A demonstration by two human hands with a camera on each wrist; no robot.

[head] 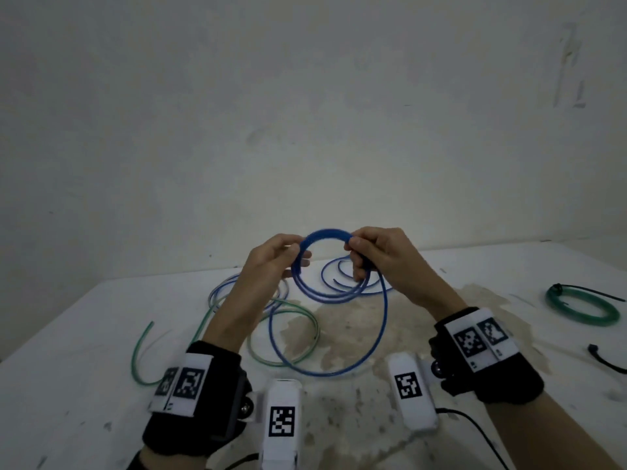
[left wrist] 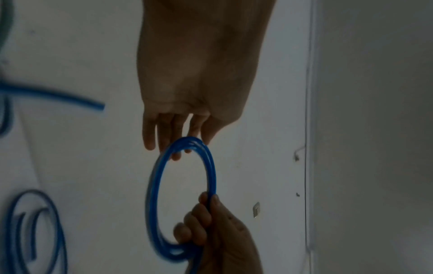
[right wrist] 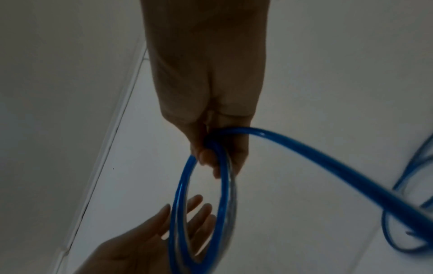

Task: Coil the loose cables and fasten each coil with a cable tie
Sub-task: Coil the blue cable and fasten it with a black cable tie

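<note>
A blue cable is partly wound into a small coil held up above the white table. My right hand grips the coil's right side, fingers curled round the strands. My left hand is at the coil's left side with its fingers straight, and they touch the strands. The unwound length runs from my right hand down to the table, where it lies in loose loops. A loose green cable lies on the table under my left forearm.
A pale clear cable lies tangled with the green one at the left. At the far right sits a green coil fastened with a black tie. A loose black cable tie lies near the right edge. A wall stands behind the table.
</note>
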